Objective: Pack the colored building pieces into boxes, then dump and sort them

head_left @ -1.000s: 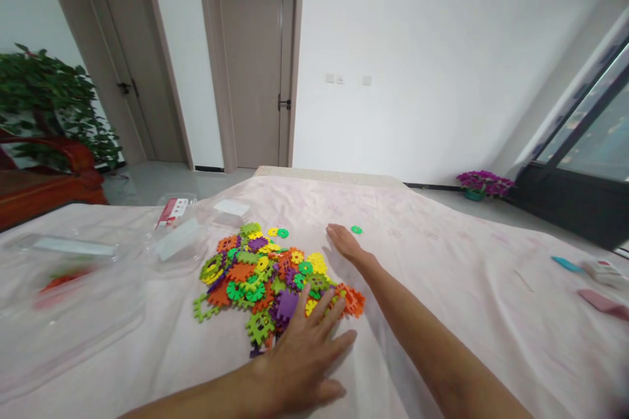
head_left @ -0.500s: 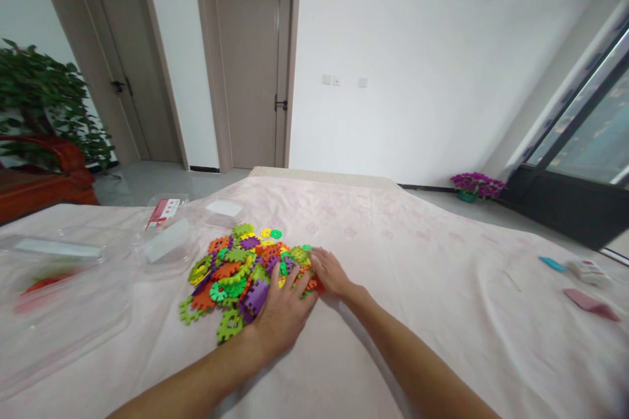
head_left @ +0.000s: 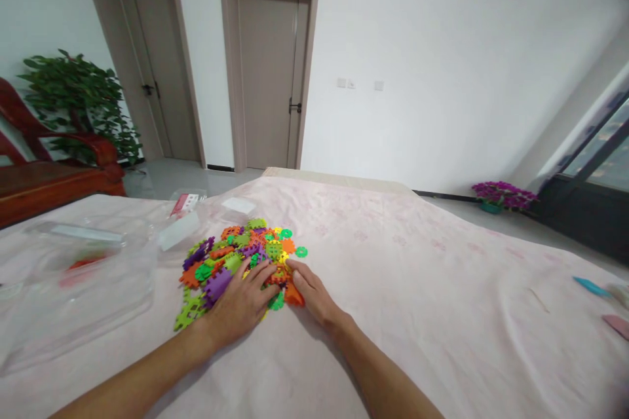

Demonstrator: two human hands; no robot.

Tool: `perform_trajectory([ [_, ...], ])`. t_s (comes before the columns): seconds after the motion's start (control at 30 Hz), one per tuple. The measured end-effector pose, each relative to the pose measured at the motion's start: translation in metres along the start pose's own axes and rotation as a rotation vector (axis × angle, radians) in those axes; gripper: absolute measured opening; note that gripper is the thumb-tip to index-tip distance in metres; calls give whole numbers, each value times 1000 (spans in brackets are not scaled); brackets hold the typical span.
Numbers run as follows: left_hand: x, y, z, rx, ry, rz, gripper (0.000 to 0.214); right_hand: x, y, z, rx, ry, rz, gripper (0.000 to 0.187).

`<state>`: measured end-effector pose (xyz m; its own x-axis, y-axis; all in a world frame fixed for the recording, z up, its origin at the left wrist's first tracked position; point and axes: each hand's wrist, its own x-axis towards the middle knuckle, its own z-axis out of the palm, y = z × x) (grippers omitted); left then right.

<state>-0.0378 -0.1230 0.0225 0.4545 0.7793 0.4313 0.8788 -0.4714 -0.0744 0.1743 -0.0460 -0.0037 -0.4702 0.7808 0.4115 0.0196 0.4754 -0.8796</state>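
A heap of colourful plastic gear-shaped building pieces lies on the pale pink tablecloth, in green, orange, purple and yellow. My left hand rests on the near right side of the heap, its fingers spread over the pieces. Against the right edge, my right hand has its fingers stretched out, touching an orange piece. A small green gear lies just beyond my right fingertips. The pieces under my left palm are hidden.
Clear plastic containers stand left of the heap, one with something red inside. A blue item, a pink item and a thin stick lie at the right. A wooden armchair stands beyond the table's left side.
The view has swung left. My hands have shifted slightly relative to the heap, and the pieces near them have moved; an orange piece and small green gears now show beside my right hand.
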Motion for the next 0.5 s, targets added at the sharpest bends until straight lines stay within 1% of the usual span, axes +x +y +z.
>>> perform_trajectory([
  [0.17, 12, 6, -13, -4, -23, -118, 15, -1, -1, -4, -22, 172, 34, 50],
  [0.27, 22, 9, -23, 52, -37, -182, 15, 1, 1, -6, -42, 233, 81, 50],
  [0.37, 27, 4, -26, 86, -48, -245, 19, 0, 3, -6, -61, 244, 83, 48],
  [0.5, 25, -16, -21, 133, -74, -333, 29, -2, 5, -3, -120, 216, 82, 44],
])
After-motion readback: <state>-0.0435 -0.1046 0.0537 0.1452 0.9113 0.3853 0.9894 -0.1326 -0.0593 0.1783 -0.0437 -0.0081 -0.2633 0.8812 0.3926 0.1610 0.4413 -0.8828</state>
